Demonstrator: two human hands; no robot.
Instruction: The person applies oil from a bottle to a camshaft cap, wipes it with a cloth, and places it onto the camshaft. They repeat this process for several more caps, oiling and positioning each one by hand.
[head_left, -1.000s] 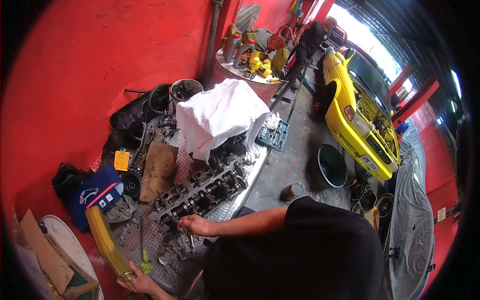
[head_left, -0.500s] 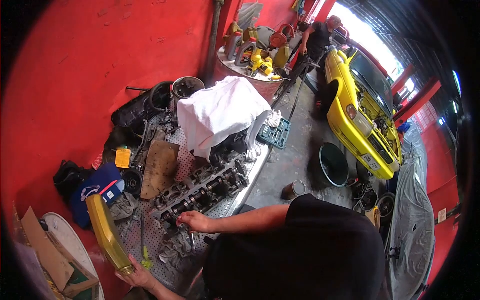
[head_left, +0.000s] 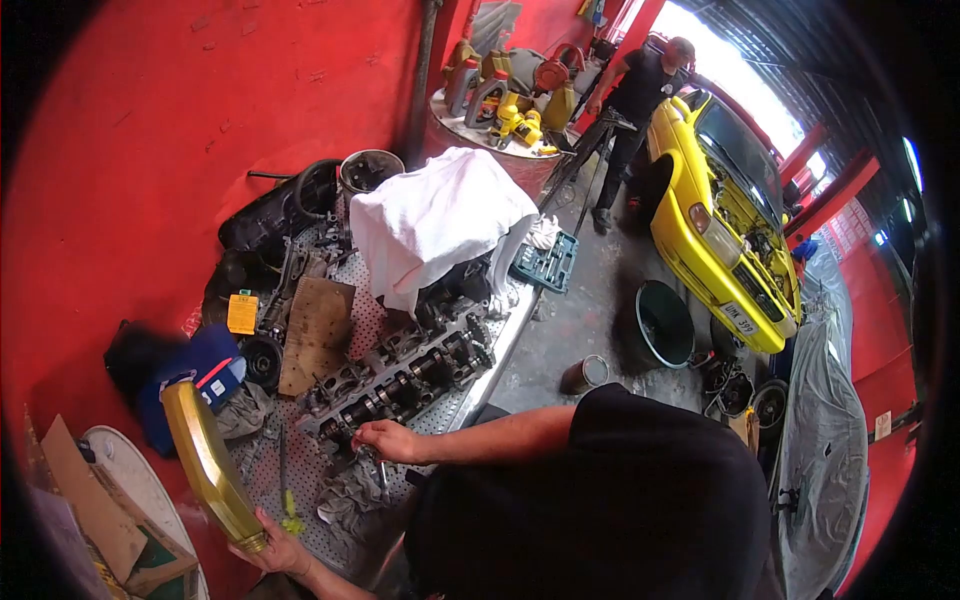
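My left hand, low at the left, is closed around the neck end of a gold oil bottle, whose body slants up and away. My right hand is closed on a slim, shiny metal tool that hangs below the fingers; its exact kind I cannot tell. Right beside that hand lies a cylinder head with its camshafts exposed, on a perforated metal bench top. A crumpled grey rag sits just below the tool.
A white cloth covers engine parts. Behind it, bottles crowd a drum. An open tool case lies at the bench edge. A can and a black basin stand on the floor near a yellow car. A person stands beyond.
The person at the back has turned and stepped beside the yellow car, legs now showing. Both my hands keep their holds; the view has shifted slightly.
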